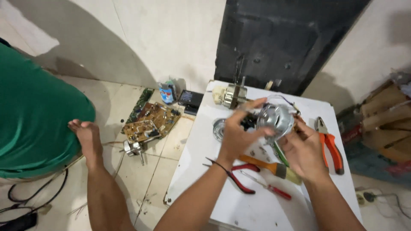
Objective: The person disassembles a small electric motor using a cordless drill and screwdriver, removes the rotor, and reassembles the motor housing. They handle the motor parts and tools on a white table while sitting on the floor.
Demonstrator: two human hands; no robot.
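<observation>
Motor housing (pixel 276 119), round and silvery, between left hand (pixel 237 134) and right hand (pixel 304 152), both grips closed on it.

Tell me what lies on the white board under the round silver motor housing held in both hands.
Under the round silver motor housing, the white board shows a round metal part, an orange-handled brush and a green-handled tool. The hands cover whatever lies directly beneath.

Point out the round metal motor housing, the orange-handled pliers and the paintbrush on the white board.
round metal motor housing (pixel 277 119), head view, on its shiny curved shell.
orange-handled pliers (pixel 333 150), head view, on an orange handle.
paintbrush (pixel 261 164), head view, on its orange handle.
</observation>
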